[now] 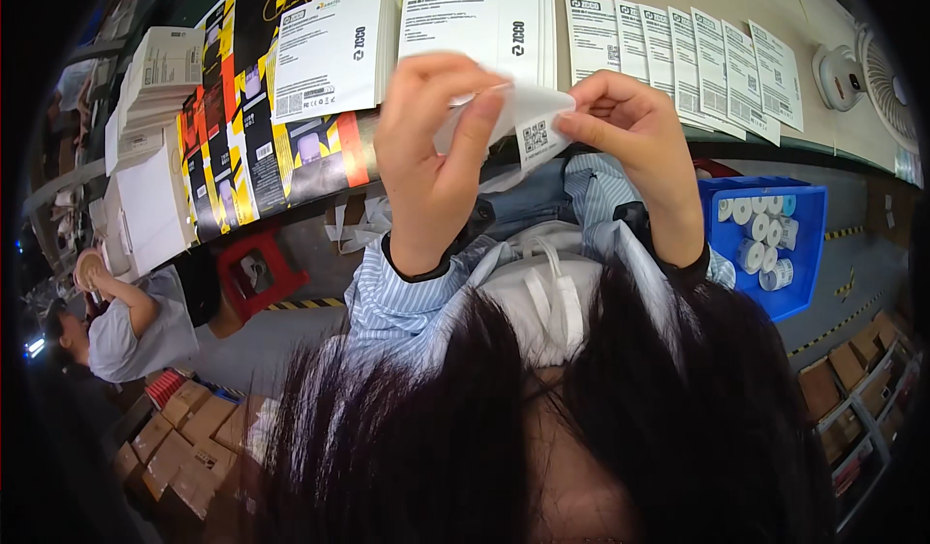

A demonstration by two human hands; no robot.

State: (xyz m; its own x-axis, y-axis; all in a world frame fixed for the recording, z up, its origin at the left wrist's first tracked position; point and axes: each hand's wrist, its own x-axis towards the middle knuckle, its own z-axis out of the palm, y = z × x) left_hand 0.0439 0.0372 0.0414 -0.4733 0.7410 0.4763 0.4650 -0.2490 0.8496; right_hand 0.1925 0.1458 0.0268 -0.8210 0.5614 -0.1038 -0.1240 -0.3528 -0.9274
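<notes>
Between my two hands a thin white printed sheet (531, 108) is held up, curled and tilted, with a square code on its lower part. My left hand (433, 152) pinches its left side, thumb against fingers. At the sheet's upper right corner, the thumb and fingers of my right hand (630, 127) are closed on the edge. Just beyond my hands lie two stacks of white printed sheets, a left stack (327, 55) and a middle stack (465, 26). A fanned row of similar white sheets (683, 55) overlaps along the table to the right.
Yellow, black and orange printed sheets (257, 147) cover the table's left part, near another white stack (160, 69). A small white fan (843, 77) stands far right. Below the table are a blue bin (809, 253) of label rolls and a red stool (252, 273). Another person (136, 326) works at left.
</notes>
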